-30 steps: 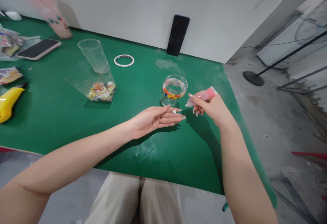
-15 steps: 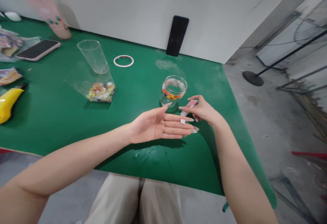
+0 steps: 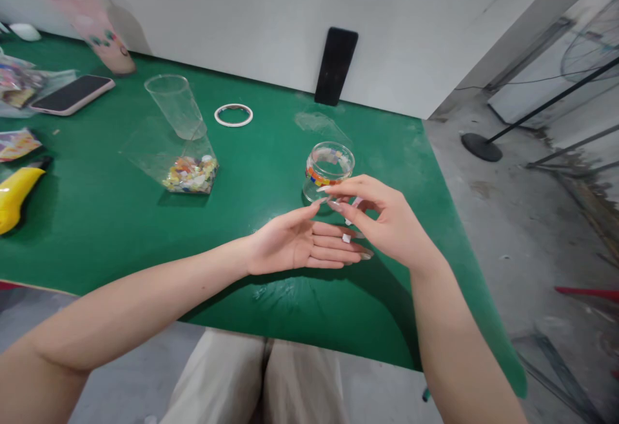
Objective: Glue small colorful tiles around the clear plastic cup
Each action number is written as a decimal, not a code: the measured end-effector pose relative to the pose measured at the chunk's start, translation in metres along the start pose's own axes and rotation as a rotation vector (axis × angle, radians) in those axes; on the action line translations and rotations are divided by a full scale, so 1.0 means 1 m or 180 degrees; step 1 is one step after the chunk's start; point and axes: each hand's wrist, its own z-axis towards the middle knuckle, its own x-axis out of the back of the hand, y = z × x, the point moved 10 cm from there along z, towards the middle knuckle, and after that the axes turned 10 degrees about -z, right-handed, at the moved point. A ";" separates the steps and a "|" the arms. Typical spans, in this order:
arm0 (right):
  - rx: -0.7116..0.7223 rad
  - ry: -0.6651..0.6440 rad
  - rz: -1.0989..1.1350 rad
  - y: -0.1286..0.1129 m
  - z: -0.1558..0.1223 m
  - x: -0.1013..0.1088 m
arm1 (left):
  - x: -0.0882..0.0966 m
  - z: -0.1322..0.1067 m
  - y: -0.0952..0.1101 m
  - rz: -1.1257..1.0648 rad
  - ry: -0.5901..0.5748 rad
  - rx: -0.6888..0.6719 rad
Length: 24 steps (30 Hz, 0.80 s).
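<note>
Item: one small white tile (image 3: 346,238), lying loose on the fingers of the left hand (image 3: 294,247), just in front of the glass jar (image 3: 329,167). The left hand is spread flat, palm up, gripping nothing. The right hand (image 3: 387,221), in front of the jar and to its right, hangs over the tile with its fingers curled around one small pink tube (image 3: 356,203), mostly hidden, nozzle down toward the tile. The one jar stands upright on the green tabletop (image 3: 271,153) with a band of coloured tiles round its wall. Left of the jar: one clear bag (image 3: 191,173) of mixed tiles, too many to count, and one empty clear cup (image 3: 176,105). Behind the jar and to its left: one white ring (image 3: 234,115). Phones, two: one black phone (image 3: 336,66) propped on the wall behind the jar, one pink-cased phone (image 3: 72,93) flat, far left of the jar. Also far left: one pink tumbler (image 3: 91,21) and one yellow tool (image 3: 14,195). Risks, as judged: a tilt of the open hand would let the unheld tile slide off; a hard squeeze could smear the fingers; the right hand is close enough to the jar to knock it.
</note>
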 end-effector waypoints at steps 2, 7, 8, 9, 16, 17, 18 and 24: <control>0.0262 0.0032 -0.0059 -0.011 -0.002 -0.001 | 0.001 0.000 0.000 0.0040 0.0016 0.0003; 0.0528 0.0129 -0.0246 -0.014 -0.003 -0.001 | 0.002 0.000 0.000 0.0082 0.0054 0.0009; 0.0550 0.0136 -0.0275 -0.014 -0.003 -0.001 | 0.002 0.000 0.000 0.0070 0.0049 0.0002; 0.0572 0.0144 -0.0297 -0.014 -0.003 -0.001 | 0.002 0.000 0.000 0.0055 0.0050 -0.0005; 0.0565 0.0154 -0.0368 -0.017 -0.003 -0.002 | 0.004 0.002 0.001 -0.0040 0.0075 -0.0024; 0.0545 0.0151 -0.0375 -0.017 -0.003 -0.003 | 0.005 0.002 0.001 -0.0052 0.0087 -0.0025; 0.0528 0.0150 -0.0375 -0.017 -0.003 -0.003 | 0.005 0.003 0.001 -0.0062 0.0091 -0.0023; 0.0412 0.0267 -0.0286 -0.012 -0.001 0.003 | 0.005 0.001 0.002 -0.0036 0.0159 -0.0036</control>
